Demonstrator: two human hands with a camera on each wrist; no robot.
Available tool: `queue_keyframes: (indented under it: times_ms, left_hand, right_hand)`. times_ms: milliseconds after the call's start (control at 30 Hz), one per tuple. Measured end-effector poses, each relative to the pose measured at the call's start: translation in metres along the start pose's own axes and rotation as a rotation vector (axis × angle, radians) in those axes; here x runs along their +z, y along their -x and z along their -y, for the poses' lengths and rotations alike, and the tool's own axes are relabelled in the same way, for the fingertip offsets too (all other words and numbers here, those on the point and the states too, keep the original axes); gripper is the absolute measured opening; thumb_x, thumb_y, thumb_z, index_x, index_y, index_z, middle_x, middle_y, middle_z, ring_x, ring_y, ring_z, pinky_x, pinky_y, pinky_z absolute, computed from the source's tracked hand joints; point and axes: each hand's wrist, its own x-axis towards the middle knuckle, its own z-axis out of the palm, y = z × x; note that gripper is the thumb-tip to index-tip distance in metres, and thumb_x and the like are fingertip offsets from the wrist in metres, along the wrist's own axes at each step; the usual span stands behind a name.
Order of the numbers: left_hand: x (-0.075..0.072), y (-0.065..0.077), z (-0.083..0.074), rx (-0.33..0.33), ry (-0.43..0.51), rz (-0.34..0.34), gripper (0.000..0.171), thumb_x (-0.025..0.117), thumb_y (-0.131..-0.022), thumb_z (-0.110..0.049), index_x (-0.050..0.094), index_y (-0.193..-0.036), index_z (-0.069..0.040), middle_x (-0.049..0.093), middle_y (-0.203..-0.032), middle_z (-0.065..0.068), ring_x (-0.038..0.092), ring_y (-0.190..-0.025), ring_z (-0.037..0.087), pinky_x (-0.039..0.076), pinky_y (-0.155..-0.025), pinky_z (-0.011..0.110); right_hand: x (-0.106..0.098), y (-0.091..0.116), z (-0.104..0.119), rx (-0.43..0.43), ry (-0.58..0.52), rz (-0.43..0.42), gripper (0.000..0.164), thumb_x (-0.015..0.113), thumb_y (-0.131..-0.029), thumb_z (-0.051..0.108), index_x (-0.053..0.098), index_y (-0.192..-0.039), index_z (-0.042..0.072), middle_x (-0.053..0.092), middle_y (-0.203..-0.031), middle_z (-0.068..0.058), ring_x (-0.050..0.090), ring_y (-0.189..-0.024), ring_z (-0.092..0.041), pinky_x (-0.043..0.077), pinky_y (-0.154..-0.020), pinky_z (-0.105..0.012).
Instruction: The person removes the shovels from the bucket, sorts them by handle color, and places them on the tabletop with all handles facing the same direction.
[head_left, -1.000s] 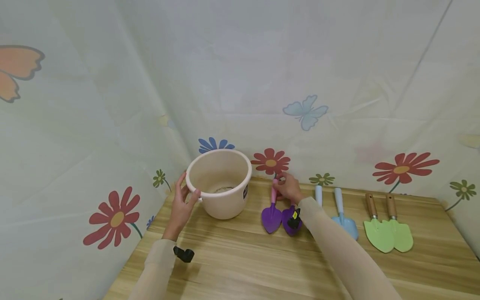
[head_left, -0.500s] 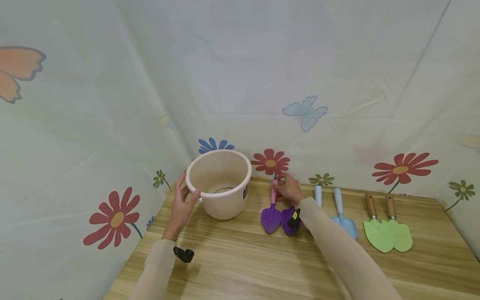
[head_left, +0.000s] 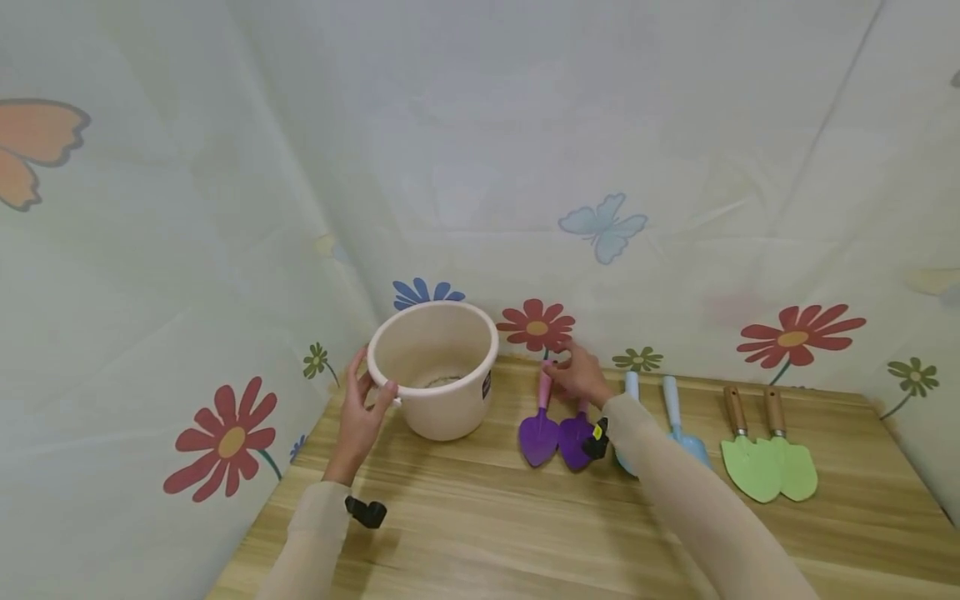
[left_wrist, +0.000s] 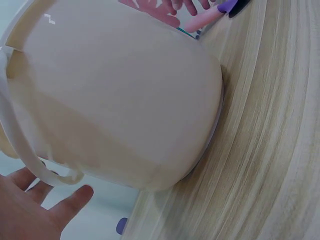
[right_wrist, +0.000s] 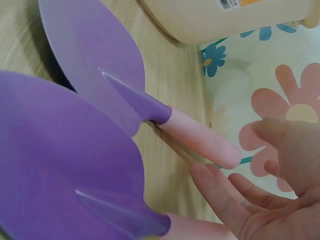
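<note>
In the head view my left hand (head_left: 362, 421) rests against the near left side of a cream bucket (head_left: 450, 412), thumb and fingers spread around its rim. The left wrist view shows these loose fingers beside the bucket's handle (left_wrist: 25, 145). My right hand (head_left: 581, 375) hovers over the pink handles of two purple trowels. The left trowel (head_left: 539, 440) and the right trowel (head_left: 575, 442) lie side by side, blades toward me. In the right wrist view the thumb and fingers are parted near the left trowel's pink handle (right_wrist: 202, 140), with nothing gripped.
Right of the purple pair lie two light blue trowels (head_left: 672, 400), partly hidden by my right sleeve. Farther right, two green trowels (head_left: 757, 471) with wooden handles overlap. A flowered cloth (head_left: 480, 167) hangs behind the wooden table (head_left: 465, 525).
My right fingers have opened away from the left purple trowel's pink handle, which they held before. The left hand stays at the bucket. The head view has shifted slightly.
</note>
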Motion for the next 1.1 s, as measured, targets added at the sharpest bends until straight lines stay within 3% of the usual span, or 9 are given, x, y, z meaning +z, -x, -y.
queue_keyframes:
  times_ms: [133,367,667,967,1100]
  left_hand:
    - [-0.002,0.001,-0.002,0.007,-0.002,-0.039,0.078,0.062,-0.104,-0.029,0.012,-0.165,-0.028,0.036,-0.163,0.013,0.032,-0.150,0.029,0.033,-0.112,0.067]
    - [-0.007,-0.001,-0.014,0.066,-0.009,-0.069,0.080,0.064,-0.102,-0.022,0.013,-0.164,-0.035,0.028,-0.167,0.006,0.025,-0.153,0.025,0.025,-0.119,0.063]
    - [-0.010,-0.005,-0.034,0.109,-0.065,-0.090,0.085,0.069,-0.099,-0.029,0.015,-0.163,-0.037,0.027,-0.168,0.002,0.025,-0.154,0.026,0.025,-0.120,0.059]
    - [-0.005,-0.004,-0.047,0.136,-0.031,-0.073,0.088,0.070,-0.096,-0.014,0.016,-0.165,-0.022,0.030,-0.166,0.012,0.026,-0.153,0.033,0.024,-0.119,0.062]
    - [-0.001,-0.003,-0.052,0.157,-0.089,-0.081,0.091,0.074,-0.094,-0.019,0.017,-0.164,-0.030,0.030,-0.166,0.006,0.028,-0.152,0.029,0.023,-0.122,0.055]
  right_hand:
    - [-0.008,0.006,0.006,-0.036,0.021,0.021,0.058,0.070,-0.100,0.026,0.044,-0.147,0.005,0.063,-0.126,-0.032,0.073,-0.091,-0.043,0.062,-0.070,-0.047]
    - [-0.020,0.015,0.015,-0.175,0.092,0.005,0.071,0.070,-0.099,0.032,0.034,-0.156,0.010,0.052,-0.144,-0.028,0.060,-0.122,-0.045,0.059,-0.085,-0.046]
    - [-0.031,0.022,0.015,-0.234,-0.036,0.064,0.073,0.071,-0.099,0.030,0.032,-0.158,0.013,0.045,-0.149,-0.031,0.062,-0.118,-0.046,0.056,-0.089,-0.060]
    - [-0.038,0.032,0.012,-0.276,-0.070,0.089,0.073,0.071,-0.099,0.029,0.031,-0.159,0.015,0.042,-0.152,-0.028,0.058,-0.123,-0.047,0.053,-0.094,-0.060]
    - [-0.043,0.040,0.012,-0.292,-0.055,0.081,0.075,0.071,-0.099,0.035,0.030,-0.160,0.018,0.043,-0.152,-0.026,0.058,-0.124,-0.046,0.050,-0.099,-0.059]
